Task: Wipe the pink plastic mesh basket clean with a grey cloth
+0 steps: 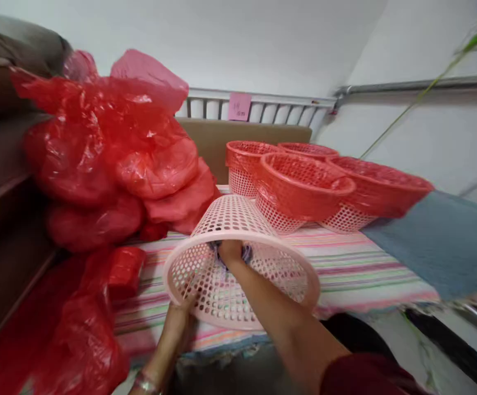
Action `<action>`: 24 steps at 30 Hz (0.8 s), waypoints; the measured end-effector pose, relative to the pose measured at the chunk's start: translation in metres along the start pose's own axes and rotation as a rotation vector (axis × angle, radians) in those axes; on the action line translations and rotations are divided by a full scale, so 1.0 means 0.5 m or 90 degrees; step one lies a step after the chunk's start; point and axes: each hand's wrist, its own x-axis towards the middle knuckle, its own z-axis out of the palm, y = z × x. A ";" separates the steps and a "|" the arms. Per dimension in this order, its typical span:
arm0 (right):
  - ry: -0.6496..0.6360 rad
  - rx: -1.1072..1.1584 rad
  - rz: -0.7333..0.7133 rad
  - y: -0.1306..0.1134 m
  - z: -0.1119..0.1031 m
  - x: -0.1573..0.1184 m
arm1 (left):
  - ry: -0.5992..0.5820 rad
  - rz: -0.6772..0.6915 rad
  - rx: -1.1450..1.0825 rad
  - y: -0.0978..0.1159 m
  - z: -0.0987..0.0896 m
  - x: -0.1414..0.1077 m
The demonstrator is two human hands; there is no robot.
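Observation:
A pale pink plastic basket (259, 237) with round holes lies on its side, its wide mouth facing me. My left hand (183, 308) grips the lower left of its rim; the fingers are partly blurred. Deep inside the basket is my right hand (231, 251), closed around a bunched greyish-purple cloth (246, 253). Part of that cloth is hidden behind my hand. The basket rests on a striped woven cloth (370, 274).
Several similar baskets (277, 219) lined with red plastic bags (300, 189) stand upright behind to the right. At left, full red bags (156, 164) are piled, with loose red plastic (86, 340) nearer me. A grey-blue cloth (439, 247) lies right. A thin green stem (411, 104) slants across the right.

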 end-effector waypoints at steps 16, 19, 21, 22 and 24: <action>-0.208 -0.093 -0.027 -0.053 -0.082 -0.145 | 0.074 0.119 0.065 0.010 -0.043 0.037; -0.253 -0.027 -0.119 -0.062 -0.113 -0.266 | 0.062 0.117 0.055 0.007 -0.049 0.038; -0.278 0.011 -0.149 -0.064 -0.127 -0.312 | 0.057 0.111 0.045 0.006 -0.051 0.039; -0.285 0.017 -0.145 -0.065 -0.129 -0.319 | 0.057 0.112 0.041 0.005 -0.051 0.039; -0.273 0.000 -0.106 -0.068 -0.125 -0.297 | 0.064 0.127 0.036 0.003 -0.048 0.039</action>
